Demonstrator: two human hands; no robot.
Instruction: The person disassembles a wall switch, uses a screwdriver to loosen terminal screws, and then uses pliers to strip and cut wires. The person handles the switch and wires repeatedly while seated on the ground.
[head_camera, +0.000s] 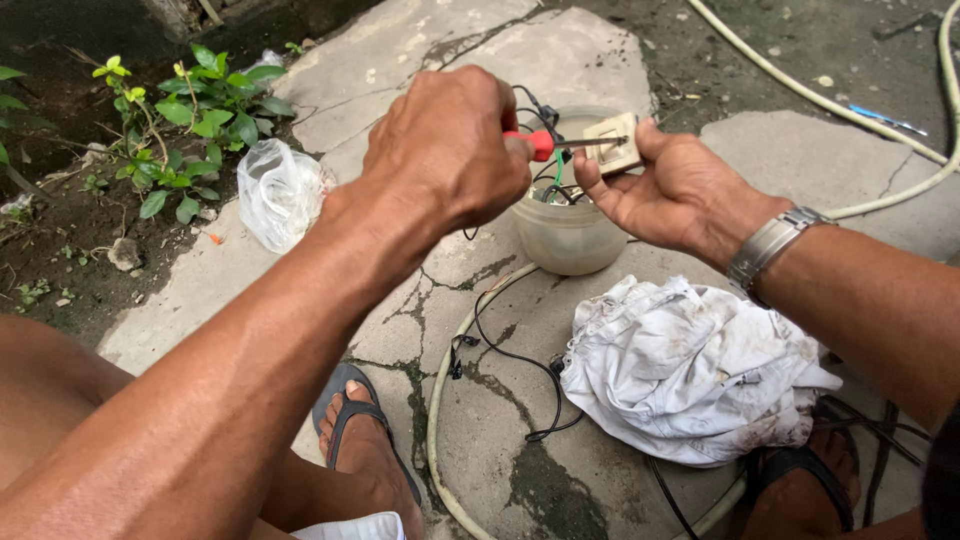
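Seen from above, a person sits low over cracked concrete ground (560, 60), both bare feet in sandals. The left hand (450, 145) is closed in a fist-like grip around a red-handled screwdriver (545, 143), held level so its metal shaft points right into a small beige switch plate (613, 142). The right hand (680, 190), a metal watch (772, 245) on its wrist, pinches that plate between thumb and fingertips, its grip closed on the plate's edges, holding it upright and steady so the tool tip can meet it squarely. Both hands hover just above a translucent plastic tub (565, 235) that stands on the ground with thin black and green wires (555, 185) coiled inside; the wires seem to run up to the plate, which would explain why it is kept so near the tub. A thin black cable (520, 360) trails across the ground toward the person. A crumpled, stained white cloth (690, 370) lies by the right foot. A pale hose (440, 400) curves past the tub. To the left, a crumpled clear plastic bag (280, 195) sits beside a small leafy plant (200, 110).
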